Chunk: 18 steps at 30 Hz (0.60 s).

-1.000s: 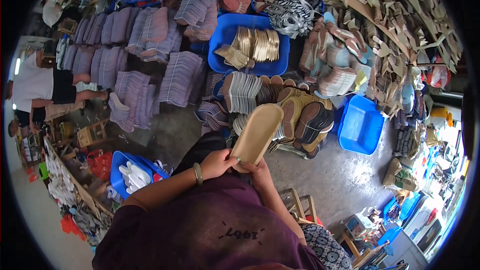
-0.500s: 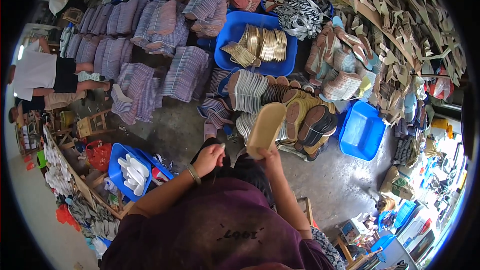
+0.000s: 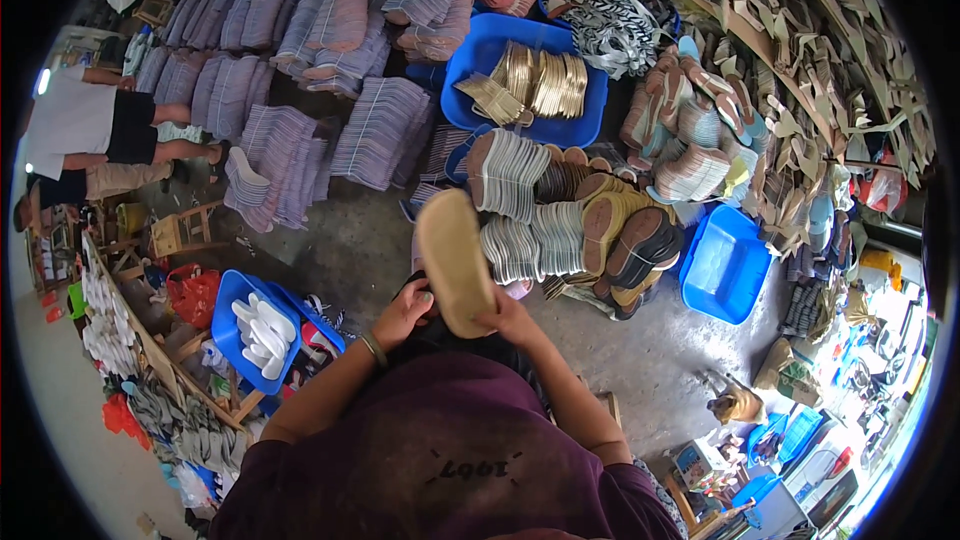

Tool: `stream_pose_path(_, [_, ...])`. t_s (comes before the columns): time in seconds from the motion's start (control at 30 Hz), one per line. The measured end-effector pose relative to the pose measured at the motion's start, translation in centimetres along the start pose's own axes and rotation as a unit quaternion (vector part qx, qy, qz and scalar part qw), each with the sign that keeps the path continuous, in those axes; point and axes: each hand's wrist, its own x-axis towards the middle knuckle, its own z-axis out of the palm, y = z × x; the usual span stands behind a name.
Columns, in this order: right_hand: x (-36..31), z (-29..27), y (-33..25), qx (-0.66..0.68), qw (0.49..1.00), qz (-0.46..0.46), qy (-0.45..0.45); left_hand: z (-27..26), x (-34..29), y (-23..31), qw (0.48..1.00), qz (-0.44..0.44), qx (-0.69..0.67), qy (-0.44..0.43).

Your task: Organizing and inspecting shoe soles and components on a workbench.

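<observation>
Leaning its upper end toward the left now, the tan sole [image 3: 455, 260] is standing in front of the person's body, whereas half a second ago it was tilting the other way and sitting farther right. The right hand [image 3: 508, 320] is still pinching it near its lower right edge, so that grip is closed on the sole. The left hand [image 3: 403, 312] (the one with a bracelet [image 3: 374, 348] at its wrist) is now hovering just beside the lower left edge with its fingers curled, after being well apart from it; whether it is touching, I cannot tell. That shift is bringing the sole back between both hands, with the right one seemingly carrying the weight. Beyond its upper end, pale bundled soles [image 3: 505, 175] are standing in stacks, and a blue tub [image 3: 462, 45] is holding gold pieces [image 3: 558, 85].
</observation>
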Motion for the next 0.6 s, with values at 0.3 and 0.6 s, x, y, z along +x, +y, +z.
stream_pose_path(0.3, [1.1,4.1,-0.5,-0.11,0.994,0.001,-0.019,-2.6,-0.2,0.1,0.989,-0.004,-0.144,0.041])
stream_pose_path(0.6, [2.2,5.6,-1.1,-0.216,0.976,0.017,-0.005,-4.5,0.3,0.6,0.994,0.038,-0.088,0.044])
